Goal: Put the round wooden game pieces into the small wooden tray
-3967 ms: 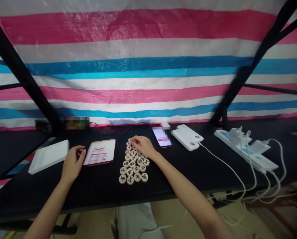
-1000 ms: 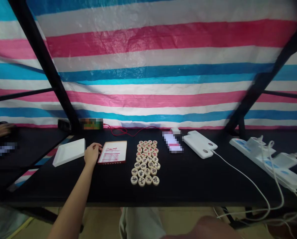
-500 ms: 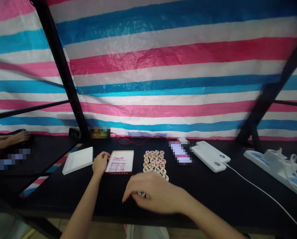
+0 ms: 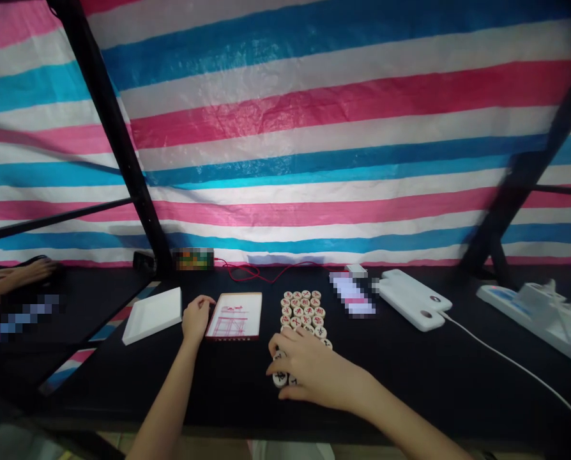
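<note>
Round xiangqi pieces (image 4: 307, 312) with red and black characters lie in close rows on the dark table. My right hand (image 4: 314, 367) reaches over the near rows, its fingers and thumb bent round a few black-marked pieces (image 4: 280, 379) at the near left. The palm hides other pieces there. Left of the rows is a shallow open box (image 4: 234, 317) with a red drawing on its white inner base. Beside its left edge rests my left hand (image 4: 197, 319), fingers curled; whatever they may hold is hidden. A white lid (image 4: 154, 314) lies farther left.
A phone (image 4: 352, 294) and a white power bank (image 4: 412, 300) with a cable lie right of the pieces. A power strip (image 4: 534, 319) stands at the far right. Another person's hand (image 4: 36, 273) shows at the far left. Black posts (image 4: 108, 121) frame the striped sheet (image 4: 314, 140).
My right hand has shifted slightly right and its fingers have bent down round the near pieces, uncovering more of them. My left hand stays beside the box. The view has shifted slightly.
</note>
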The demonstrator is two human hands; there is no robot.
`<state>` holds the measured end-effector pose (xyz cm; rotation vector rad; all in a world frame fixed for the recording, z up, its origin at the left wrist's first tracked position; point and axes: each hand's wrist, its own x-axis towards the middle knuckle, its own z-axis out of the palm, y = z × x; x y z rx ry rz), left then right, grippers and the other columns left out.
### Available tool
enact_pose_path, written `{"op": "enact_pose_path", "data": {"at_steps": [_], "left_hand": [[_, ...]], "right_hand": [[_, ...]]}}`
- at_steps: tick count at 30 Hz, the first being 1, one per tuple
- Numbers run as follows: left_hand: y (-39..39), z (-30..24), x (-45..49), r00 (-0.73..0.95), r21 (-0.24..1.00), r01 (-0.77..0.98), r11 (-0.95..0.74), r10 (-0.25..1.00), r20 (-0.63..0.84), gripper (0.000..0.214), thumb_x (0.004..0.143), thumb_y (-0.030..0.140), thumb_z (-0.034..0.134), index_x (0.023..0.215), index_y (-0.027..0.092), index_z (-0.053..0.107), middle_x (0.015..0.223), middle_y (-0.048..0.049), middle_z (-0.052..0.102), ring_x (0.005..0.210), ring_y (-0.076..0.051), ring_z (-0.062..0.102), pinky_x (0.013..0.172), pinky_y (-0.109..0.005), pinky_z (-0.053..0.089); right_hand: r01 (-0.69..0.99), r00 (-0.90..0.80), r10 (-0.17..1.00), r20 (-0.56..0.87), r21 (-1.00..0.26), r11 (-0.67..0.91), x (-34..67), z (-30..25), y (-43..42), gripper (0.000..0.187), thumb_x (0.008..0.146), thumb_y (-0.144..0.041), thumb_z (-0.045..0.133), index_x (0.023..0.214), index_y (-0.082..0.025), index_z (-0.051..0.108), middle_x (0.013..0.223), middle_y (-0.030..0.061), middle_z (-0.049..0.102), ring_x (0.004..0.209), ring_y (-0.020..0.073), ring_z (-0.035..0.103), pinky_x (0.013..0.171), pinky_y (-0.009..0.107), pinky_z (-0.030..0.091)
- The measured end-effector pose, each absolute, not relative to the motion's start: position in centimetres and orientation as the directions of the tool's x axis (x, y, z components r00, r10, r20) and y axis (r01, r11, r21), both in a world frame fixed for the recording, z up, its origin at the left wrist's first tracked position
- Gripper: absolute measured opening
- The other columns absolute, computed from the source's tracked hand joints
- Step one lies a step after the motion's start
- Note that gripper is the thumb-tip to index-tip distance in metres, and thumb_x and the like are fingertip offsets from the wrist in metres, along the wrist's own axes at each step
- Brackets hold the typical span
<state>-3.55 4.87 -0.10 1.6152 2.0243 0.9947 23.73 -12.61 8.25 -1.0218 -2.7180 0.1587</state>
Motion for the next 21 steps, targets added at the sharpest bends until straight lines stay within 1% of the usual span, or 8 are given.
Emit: {"op": "enact_pose_path", "data": {"at_steps": [3,7,12,16,21], "left_hand": [[4.9,-0.2,-3.5,-0.284,0.735,0.672,0.088,0.948,0.146,0.026,0.074,0.03,0.039,0.078,0.024,0.064,0.073,-0.0021,0.064,0.072,-0.02,0.058,0.059,-0.027,0.037],[4.9,-0.2,-3.5,-0.293,0.724,0.681,0.111,0.947,0.13,0.026,0.074,0.029,0.039,0.079,0.025,0.064,0.074,-0.0022,0.063,0.073,-0.02,0.057,0.058,-0.027,0.036],[4.9,-0.2,-3.4,-0.297,0.719,0.686,0.111,0.945,0.137,0.026,0.074,0.028,0.039,0.078,0.025,0.065,0.075,-0.0026,0.064,0.073,-0.02,0.057,0.057,-0.027,0.035],[4.7,0.0,-3.3,-0.299,0.721,0.684,0.11,0.944,0.14,0.026,0.073,0.028,0.039,0.079,0.024,0.065,0.075,-0.0031,0.064,0.072,-0.02,0.057,0.056,-0.027,0.034],[4.5,0.2,-3.2,-0.293,0.72,0.686,0.108,0.946,0.137,0.026,0.073,0.028,0.04,0.079,0.024,0.065,0.073,-0.0024,0.063,0.07,-0.02,0.057,0.056,-0.027,0.034]], "right_hand": [[0.623,-0.736,0.653,0.175,-0.199,0.756,23.7,8.4,-12.7,0.033,0.075,-0.039,0.069,0.104,-0.024,0.065,0.103,0.0022,0.053,0.098,0.0185,0.046,0.086,0.031,0.033],[0.611,-0.758,0.639,0.128,-0.202,0.766,23.5,8.3,-12.9,0.032,0.073,-0.036,0.072,0.102,-0.025,0.065,0.103,0.0013,0.053,0.096,0.0179,0.046,0.081,0.029,0.033],[0.636,-0.75,0.652,0.113,-0.148,0.757,23.3,8.1,-13.1,0.022,0.076,-0.025,0.067,0.097,-0.025,0.065,0.103,0.0009,0.053,0.095,0.0174,0.046,0.079,0.029,0.032],[0.674,-0.725,0.677,0.125,-0.071,0.735,23.3,7.8,-12.9,0.023,0.077,-0.025,0.063,0.1,-0.022,0.063,0.102,0.0025,0.053,0.095,0.0185,0.045,0.081,0.031,0.031],[0.667,-0.744,0.665,0.073,0.017,0.745,23.0,7.3,-12.6,0.018,0.078,-0.022,0.06,0.095,-0.022,0.063,0.096,0.0034,0.055,0.093,0.0193,0.046,0.08,0.033,0.031]]}}
